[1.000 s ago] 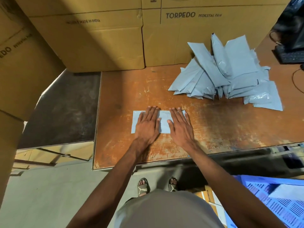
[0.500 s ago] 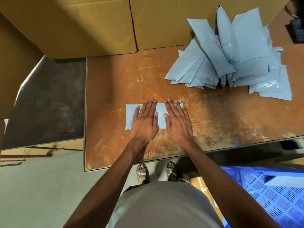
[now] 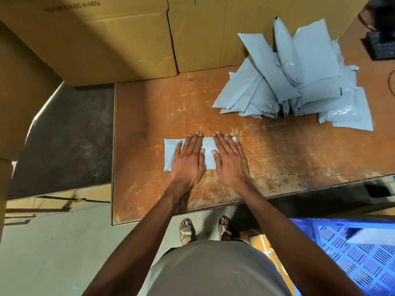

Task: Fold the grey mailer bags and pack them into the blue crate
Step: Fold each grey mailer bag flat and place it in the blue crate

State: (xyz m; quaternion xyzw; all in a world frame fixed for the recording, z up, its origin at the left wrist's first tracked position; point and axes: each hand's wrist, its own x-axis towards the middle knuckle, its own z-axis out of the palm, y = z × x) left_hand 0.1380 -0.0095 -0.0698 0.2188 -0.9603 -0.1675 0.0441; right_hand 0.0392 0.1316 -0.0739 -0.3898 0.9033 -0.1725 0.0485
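Pressing a folded mailer flat

Left hand (image 3: pixel 188 161) and right hand (image 3: pixel 229 161) lie released, fingers straight, on the folded grey bag (image 3: pixel 207 153), likely setting its crease against the worn orange surface (image 3: pixel 277 150). The slick, puffy unfolded pile (image 3: pixel 299 86) sits beyond the bag; the slotted blue crate (image 3: pixel 352 259) waits below the bag's near right.

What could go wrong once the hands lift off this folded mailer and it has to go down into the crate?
1. Both hands, left hand and right hand, press the folded mailer flat with straight fingers; released, the glossy plastic may spring open.
2. The blue crate sits below the table edge at the right, so a one-handed carry could let the fold slip.
3. The loose pile leans against the cartons and could slide.
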